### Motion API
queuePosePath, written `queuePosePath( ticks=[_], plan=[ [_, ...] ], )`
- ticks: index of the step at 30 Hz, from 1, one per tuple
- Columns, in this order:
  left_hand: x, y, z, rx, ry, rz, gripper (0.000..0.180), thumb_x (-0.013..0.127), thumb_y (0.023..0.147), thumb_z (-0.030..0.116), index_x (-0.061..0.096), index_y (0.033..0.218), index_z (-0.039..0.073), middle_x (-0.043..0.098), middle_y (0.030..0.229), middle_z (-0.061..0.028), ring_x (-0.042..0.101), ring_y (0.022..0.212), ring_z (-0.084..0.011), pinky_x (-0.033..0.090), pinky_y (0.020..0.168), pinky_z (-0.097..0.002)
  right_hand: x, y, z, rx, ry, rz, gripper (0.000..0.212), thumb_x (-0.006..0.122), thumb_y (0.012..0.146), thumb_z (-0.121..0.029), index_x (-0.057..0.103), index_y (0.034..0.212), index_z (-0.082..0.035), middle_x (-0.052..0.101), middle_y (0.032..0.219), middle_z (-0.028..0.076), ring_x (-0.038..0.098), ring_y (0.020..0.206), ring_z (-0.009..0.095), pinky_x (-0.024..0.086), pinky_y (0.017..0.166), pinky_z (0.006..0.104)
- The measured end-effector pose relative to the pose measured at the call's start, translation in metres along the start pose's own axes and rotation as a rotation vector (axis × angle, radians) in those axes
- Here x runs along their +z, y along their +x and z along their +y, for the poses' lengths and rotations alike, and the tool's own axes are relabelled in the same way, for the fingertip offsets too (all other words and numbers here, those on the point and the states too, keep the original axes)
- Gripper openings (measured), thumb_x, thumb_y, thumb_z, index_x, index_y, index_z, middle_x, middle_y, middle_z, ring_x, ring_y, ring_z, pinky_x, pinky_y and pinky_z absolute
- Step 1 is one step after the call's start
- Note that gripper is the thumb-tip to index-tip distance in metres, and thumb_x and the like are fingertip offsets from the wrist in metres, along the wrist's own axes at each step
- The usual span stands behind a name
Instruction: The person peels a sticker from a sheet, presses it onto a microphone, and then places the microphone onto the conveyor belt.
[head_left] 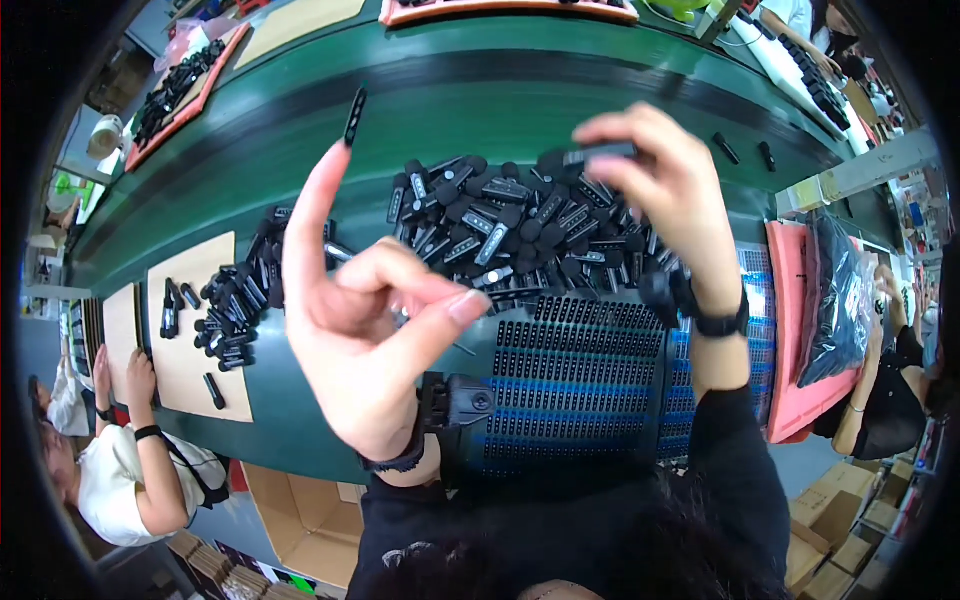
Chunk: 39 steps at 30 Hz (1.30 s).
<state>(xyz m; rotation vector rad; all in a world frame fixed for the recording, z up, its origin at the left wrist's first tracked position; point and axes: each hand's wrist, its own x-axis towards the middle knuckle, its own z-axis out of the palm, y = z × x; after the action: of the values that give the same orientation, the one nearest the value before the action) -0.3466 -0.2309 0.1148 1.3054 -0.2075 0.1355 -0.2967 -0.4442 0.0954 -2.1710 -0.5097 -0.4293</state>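
Note:
My left hand (345,330) is raised over the near side of the work surface, thumb and a finger pinched on a slim black perforated strip (515,293). At the tip of its stretched index finger stands another black strip (355,116) with a row of marks. Farther right, my right hand (675,175) pinches a small black microphone-like piece (600,153), slightly blurred. Below it spreads a heap of similar pieces (520,220), many with round black heads. In front of me lie sheets holding rows of black strips (580,370), partly covered by my forearms.
The green work surface (300,100) runs across. Brown boards (195,390) and more black pieces lie left, near a co-worker's hands (140,375). Pink foam trays (790,330) stand at the right, beside another person's arm (860,380). An open cardboard box (290,510) sits below.

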Motion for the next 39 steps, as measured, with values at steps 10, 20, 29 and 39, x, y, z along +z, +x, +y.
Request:
queuePosePath(
  ticks=[10,20,29,39],
  plan=[
    [0.026,0.003,-0.024,-0.089,-0.191,-0.049,0.081,0.058,0.059,-0.007,0.015,0.129,-0.008,0.052,0.061,0.0000,0.042,0.059,-0.0086,0.033,0.058,-0.0173,0.010,-0.045,-0.036,0.243,0.570,-0.013,0.023,0.062,0.070,0.003,0.061,0.093,0.000,0.062,0.076,0.007,0.054,0.047,0.006,0.041,0.042,0.0151],
    [0.029,0.000,-0.029,-0.091,-0.258,-0.019,0.078,0.058,0.062,-0.004,0.016,0.128,-0.009,0.053,0.061,0.0002,0.042,0.059,-0.0069,0.033,0.059,-0.0160,0.020,-0.049,-0.036,0.031,0.331,0.134,0.024,0.061,0.064,0.009,0.057,0.088,0.011,0.061,0.076,0.016,0.061,0.058,0.018,0.046,0.044,0.0195],
    [0.031,0.001,-0.033,-0.079,-0.206,-0.032,0.075,0.055,0.063,-0.006,0.019,0.128,-0.009,0.053,0.060,-0.0001,0.042,0.057,-0.0049,0.033,0.057,-0.0142,0.019,-0.052,-0.038,-0.096,0.114,0.156,0.031,0.072,0.060,-0.004,0.063,0.089,-0.003,0.064,0.082,0.007,0.060,0.056,0.012,0.046,0.046,0.0191],
    [0.034,-0.001,-0.034,-0.075,-0.224,-0.018,0.072,0.052,0.063,-0.011,0.022,0.128,-0.007,0.053,0.060,-0.0004,0.043,0.054,-0.0045,0.035,0.058,-0.0139,0.020,-0.055,-0.043,-0.031,0.122,0.179,0.031,0.073,0.058,-0.006,0.063,0.088,-0.004,0.064,0.079,0.006,0.059,0.053,0.012,0.045,0.045,0.0191]
  ],
)
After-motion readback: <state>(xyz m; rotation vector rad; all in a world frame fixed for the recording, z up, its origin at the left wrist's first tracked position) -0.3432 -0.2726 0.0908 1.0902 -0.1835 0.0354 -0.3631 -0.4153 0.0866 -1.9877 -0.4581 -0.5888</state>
